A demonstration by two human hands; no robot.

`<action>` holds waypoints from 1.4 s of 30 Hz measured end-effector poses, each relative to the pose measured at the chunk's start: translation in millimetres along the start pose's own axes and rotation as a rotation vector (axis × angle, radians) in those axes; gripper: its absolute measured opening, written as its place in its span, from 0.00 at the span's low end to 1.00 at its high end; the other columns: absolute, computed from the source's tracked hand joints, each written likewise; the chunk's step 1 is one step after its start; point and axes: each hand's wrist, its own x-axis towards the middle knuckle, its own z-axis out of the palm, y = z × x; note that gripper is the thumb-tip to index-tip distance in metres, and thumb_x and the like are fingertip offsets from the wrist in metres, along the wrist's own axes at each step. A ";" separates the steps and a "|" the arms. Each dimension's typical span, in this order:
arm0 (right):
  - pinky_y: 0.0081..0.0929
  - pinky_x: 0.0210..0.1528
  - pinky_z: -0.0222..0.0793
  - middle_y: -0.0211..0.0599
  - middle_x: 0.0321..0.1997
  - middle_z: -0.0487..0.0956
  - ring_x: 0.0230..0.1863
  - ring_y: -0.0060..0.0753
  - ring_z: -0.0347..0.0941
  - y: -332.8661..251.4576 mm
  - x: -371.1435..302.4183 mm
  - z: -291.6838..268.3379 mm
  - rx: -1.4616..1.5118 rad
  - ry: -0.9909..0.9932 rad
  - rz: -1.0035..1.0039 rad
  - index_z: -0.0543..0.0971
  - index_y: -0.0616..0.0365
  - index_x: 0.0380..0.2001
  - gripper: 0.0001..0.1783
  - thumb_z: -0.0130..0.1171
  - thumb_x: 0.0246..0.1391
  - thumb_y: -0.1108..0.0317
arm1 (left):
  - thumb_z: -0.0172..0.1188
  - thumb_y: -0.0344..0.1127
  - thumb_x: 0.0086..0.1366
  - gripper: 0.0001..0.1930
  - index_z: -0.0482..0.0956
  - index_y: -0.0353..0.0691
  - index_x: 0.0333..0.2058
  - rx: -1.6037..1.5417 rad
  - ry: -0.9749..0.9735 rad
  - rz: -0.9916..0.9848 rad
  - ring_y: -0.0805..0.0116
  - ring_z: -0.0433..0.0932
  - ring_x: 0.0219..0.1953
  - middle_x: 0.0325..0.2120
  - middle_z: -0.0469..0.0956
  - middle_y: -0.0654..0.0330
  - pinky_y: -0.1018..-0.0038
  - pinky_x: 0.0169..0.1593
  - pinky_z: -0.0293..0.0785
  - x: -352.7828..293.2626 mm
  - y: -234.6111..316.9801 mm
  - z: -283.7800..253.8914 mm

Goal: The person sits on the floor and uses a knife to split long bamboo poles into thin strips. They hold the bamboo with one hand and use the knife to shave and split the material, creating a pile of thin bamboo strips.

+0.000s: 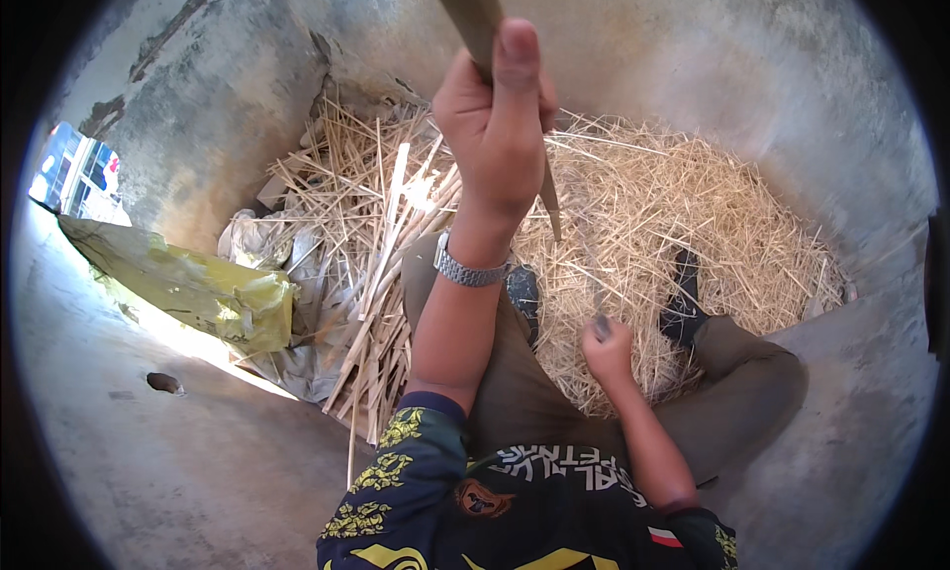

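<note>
My left hand [490, 140], with a metal watch on its wrist, is raised high in front of me. Its fingers are wrapped round a long, flat greenish-brown bamboo strip [465, 11], the thumb lying along it. The strip runs from the top edge down past the hand to a narrow lower end. Lower and to the right, my right hand [608, 354] is closed on the handle of a knife [601, 325]. Its thin blade seems to point away from me over the shavings, but is blurred. Blade and strip appear apart.
Thin straw-coloured shavings [683, 189] cover the floor between and beyond my legs. Split strips [381, 323] lie piled beside my left leg. A yellow sack [228, 298] hangs over an edge at the left. A concrete wall [673, 55] curves around the far side.
</note>
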 end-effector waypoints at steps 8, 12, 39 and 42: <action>0.39 0.25 0.67 0.42 0.15 0.74 0.17 0.34 0.71 8.5 12.3 -6.0 0.009 -0.241 0.494 0.75 0.65 0.16 0.18 0.67 0.47 0.62 | 0.43 0.64 0.73 0.27 0.65 0.46 0.25 -0.196 -0.219 -0.157 0.83 0.47 0.12 0.12 0.53 0.73 0.79 0.16 0.44 5.2 3.0 -23.0; 0.31 0.22 0.60 0.33 0.13 0.69 0.15 0.25 0.64 -15.3 0.5 -15.9 0.150 -0.282 0.471 0.72 0.61 0.16 0.17 0.66 0.51 0.66 | 0.37 0.70 0.72 0.31 0.62 0.49 0.23 -0.319 -0.354 -0.189 0.82 0.44 0.11 0.10 0.51 0.75 0.77 0.15 0.41 15.3 0.1 -45.0; 0.25 0.20 0.55 0.27 0.12 0.61 0.19 0.12 0.60 -49.3 -22.6 -6.3 0.562 0.117 -0.056 0.67 0.59 0.16 0.19 0.60 0.60 0.72 | 0.34 0.75 0.69 0.35 0.59 0.49 0.18 -0.612 -0.512 -0.295 0.80 0.41 0.10 0.08 0.50 0.74 0.75 0.15 0.38 23.5 -2.2 -85.7; 0.35 0.24 0.63 0.41 0.14 0.71 0.17 0.30 0.69 -20.1 -21.6 -0.5 0.049 -0.122 0.200 0.73 0.62 0.17 0.16 0.61 0.54 0.66 | 0.35 0.73 0.70 0.34 0.59 0.49 0.19 -0.660 -0.556 -0.279 0.80 0.42 0.10 0.09 0.48 0.75 0.75 0.15 0.38 21.5 -4.5 -77.7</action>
